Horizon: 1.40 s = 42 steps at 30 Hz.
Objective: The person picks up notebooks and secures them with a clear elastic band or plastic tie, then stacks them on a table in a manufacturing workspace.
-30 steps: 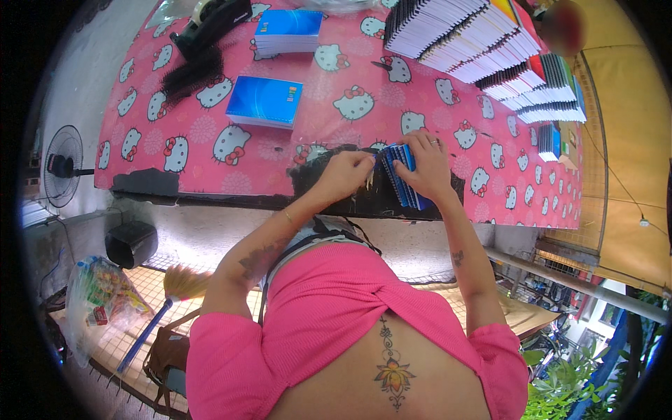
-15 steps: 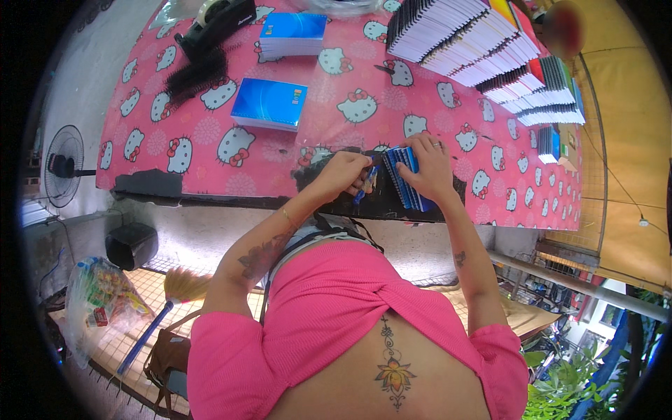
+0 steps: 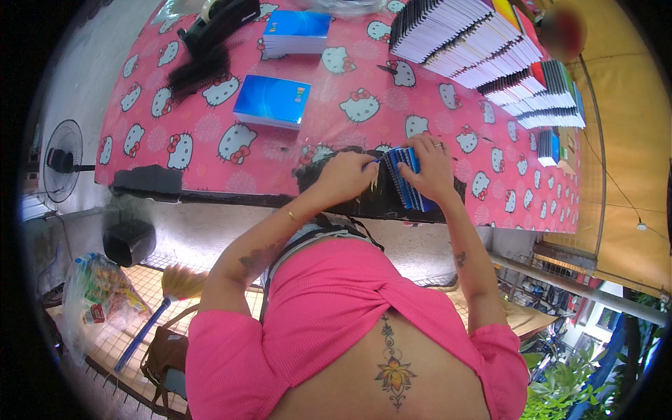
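My right hand grips a small bundle of blue spiral notebooks. They stand on edge on the black, worn strip at the table's near edge, with their coil-bound edges facing left. Just left of them, my left hand is closed around a small blue-and-metal tool. It meets the upper left corner of the bundle at the coils. Most of the tool is hidden by the fingers, so its exact kind cannot be made out.
Two stacks of blue notebooks, one nearer and one farther, lie on the pink patterned tablecloth. Black plastic coils rest beside a black tape dispenser. Tall notebook piles fill the far right.
My left hand has turned and come nearer the notebooks' upper left corner; the blue part that hung below its fingers no longer shows. My right hand keeps its hold on the bundle.
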Each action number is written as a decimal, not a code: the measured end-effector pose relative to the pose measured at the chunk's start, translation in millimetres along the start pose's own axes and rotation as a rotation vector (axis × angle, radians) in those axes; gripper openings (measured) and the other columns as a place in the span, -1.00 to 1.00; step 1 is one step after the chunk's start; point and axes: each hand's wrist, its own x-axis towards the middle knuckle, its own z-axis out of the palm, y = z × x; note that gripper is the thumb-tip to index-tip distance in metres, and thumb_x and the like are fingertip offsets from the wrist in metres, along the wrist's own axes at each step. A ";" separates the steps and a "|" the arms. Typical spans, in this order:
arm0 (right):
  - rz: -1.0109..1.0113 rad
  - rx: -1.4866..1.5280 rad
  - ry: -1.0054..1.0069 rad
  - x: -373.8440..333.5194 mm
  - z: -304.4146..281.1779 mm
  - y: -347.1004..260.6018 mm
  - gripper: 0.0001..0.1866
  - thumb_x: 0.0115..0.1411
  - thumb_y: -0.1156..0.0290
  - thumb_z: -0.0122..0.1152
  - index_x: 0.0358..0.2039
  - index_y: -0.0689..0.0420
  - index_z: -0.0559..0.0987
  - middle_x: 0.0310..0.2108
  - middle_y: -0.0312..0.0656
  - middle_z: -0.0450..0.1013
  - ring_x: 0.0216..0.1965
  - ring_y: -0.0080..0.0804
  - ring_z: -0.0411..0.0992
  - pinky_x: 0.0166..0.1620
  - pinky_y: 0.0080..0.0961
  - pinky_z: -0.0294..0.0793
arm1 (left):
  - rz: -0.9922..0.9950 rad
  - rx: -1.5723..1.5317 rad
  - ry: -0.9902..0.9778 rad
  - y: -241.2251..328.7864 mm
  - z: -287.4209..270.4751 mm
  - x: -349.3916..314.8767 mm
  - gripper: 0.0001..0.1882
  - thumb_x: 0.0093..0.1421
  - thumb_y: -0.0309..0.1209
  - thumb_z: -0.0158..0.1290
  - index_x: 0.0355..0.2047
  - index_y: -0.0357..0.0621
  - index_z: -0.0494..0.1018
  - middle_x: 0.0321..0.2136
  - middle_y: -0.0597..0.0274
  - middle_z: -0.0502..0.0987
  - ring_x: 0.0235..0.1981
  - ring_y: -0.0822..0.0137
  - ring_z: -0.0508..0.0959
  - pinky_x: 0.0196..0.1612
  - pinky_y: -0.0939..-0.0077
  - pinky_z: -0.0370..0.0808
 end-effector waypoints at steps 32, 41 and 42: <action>0.009 0.015 0.014 -1.1 -0.4 -2.7 -0.56 0.02 0.16 0.28 -0.09 0.04 0.50 -0.03 -0.16 0.43 0.16 -0.14 0.30 0.21 -0.11 0.13 | -0.099 -0.037 -0.202 -6.3 -9.5 13.6 -0.68 0.21 -0.28 -0.08 -0.34 -0.26 0.58 -0.50 -0.06 0.58 -0.48 0.04 0.64 -0.34 0.18 0.55; 0.003 0.005 0.024 -3.4 -0.6 -1.0 -0.57 0.03 0.16 0.28 -0.09 0.02 0.50 -0.04 -0.18 0.43 0.16 -0.13 0.30 0.21 -0.11 0.13 | -0.693 -0.944 -0.413 -15.6 -3.4 13.9 -0.67 0.33 -0.27 -0.14 -0.23 -0.34 0.44 -0.46 0.05 0.57 -0.52 0.19 0.66 -0.56 0.42 0.57; -0.001 0.010 0.025 -3.0 -1.1 -2.1 -0.57 0.03 0.16 0.28 -0.09 0.02 0.50 -0.04 -0.18 0.43 0.16 -0.14 0.30 0.21 -0.11 0.13 | -0.693 -0.928 -0.398 -18.2 0.5 14.6 -0.68 0.32 -0.28 -0.14 -0.24 -0.34 0.44 -0.46 0.05 0.57 -0.53 0.19 0.66 -0.57 0.42 0.56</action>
